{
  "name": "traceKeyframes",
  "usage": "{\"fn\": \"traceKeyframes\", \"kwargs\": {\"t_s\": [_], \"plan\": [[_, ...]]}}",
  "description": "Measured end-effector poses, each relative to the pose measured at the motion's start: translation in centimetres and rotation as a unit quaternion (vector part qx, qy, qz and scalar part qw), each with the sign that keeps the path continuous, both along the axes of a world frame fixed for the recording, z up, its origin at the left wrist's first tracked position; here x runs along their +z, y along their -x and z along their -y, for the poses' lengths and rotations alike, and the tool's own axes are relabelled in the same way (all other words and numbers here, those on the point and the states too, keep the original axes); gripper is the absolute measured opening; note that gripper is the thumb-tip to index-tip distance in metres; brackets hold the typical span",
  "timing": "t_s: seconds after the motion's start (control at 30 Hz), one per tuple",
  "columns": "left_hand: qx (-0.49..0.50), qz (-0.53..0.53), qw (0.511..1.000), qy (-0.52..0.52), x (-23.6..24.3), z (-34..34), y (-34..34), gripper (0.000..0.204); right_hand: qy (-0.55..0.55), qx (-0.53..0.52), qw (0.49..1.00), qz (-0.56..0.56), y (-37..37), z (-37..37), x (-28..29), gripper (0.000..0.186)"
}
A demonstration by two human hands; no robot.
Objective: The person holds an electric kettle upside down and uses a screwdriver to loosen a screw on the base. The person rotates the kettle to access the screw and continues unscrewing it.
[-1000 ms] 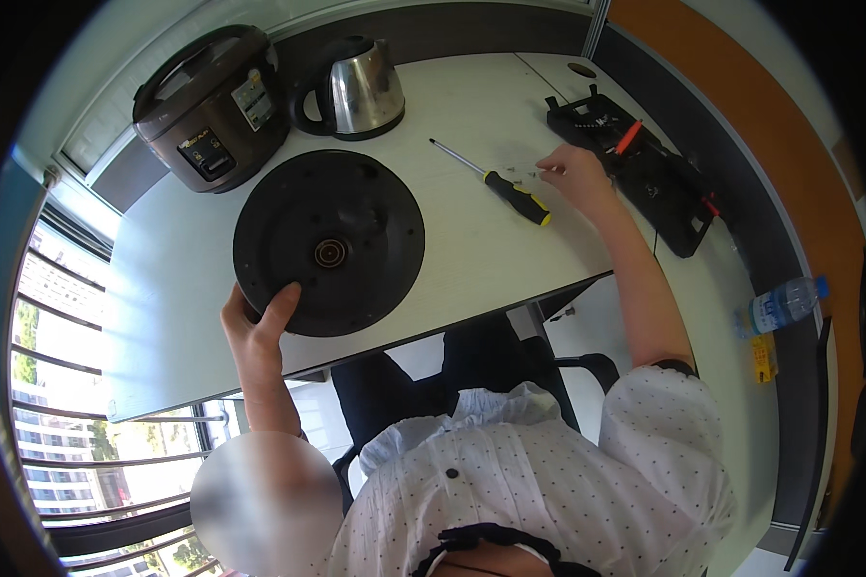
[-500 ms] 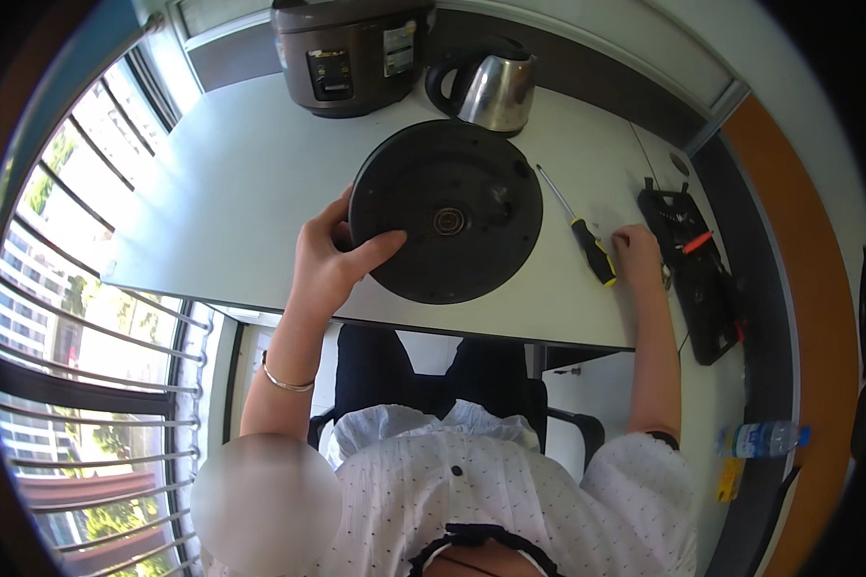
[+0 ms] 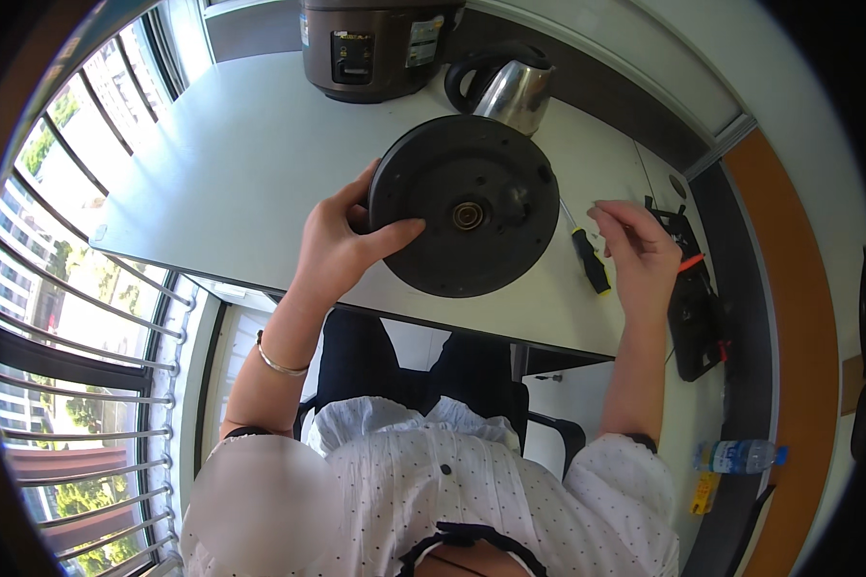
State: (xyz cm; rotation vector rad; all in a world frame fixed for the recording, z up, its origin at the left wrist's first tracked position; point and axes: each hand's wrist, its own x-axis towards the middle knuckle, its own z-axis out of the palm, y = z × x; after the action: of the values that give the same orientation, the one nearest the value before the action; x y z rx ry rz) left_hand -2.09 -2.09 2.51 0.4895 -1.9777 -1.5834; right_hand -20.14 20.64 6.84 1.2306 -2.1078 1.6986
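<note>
A round black plate [image 3: 464, 260], with a coil at its centre and small holes, is gripped at its left edge by my left hand [image 3: 351, 236], thumb on the face. My right hand [image 3: 635, 245] is raised right of the plate, fingertips pinched together; whatever is between them is too small to make out. A yellow-and-black screwdriver [image 3: 592, 262] lies on the white table [image 3: 212, 163], its shaft partly hidden behind the plate. A black tool case [image 3: 691, 327] with red-handled pieces is partly behind my right hand.
A brown rice cooker [image 3: 375, 53] and a steel kettle [image 3: 510, 91] stand at the back. A water bottle [image 3: 741, 457] and a small yellow item [image 3: 702, 493] are at the lower right. A barred window [image 3: 77, 413] is at the left; a chair armrest [image 3: 558, 428] shows below the table.
The plate, in my left hand, is higher and further right in view. My right hand has come up from among small pieces beside the screwdriver toward the plate. The view has shifted as well.
</note>
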Motion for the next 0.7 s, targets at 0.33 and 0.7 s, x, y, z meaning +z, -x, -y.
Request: {"fn": "traceKeyframes", "kwargs": {"t_s": [0.33,0.7], "plan": [[0.012,0.015,1.0,-0.007,-0.4,0.1,0.0,0.081,-0.055,0.062,0.96,-0.266,-4.1,6.0,1.3,0.008],[0.015,0.02,1.0,-0.001,-0.5,0.1,-0.1,0.083,-0.125,0.016,0.928,-0.352,-5.0,6.9,2.2,0.006]]}}
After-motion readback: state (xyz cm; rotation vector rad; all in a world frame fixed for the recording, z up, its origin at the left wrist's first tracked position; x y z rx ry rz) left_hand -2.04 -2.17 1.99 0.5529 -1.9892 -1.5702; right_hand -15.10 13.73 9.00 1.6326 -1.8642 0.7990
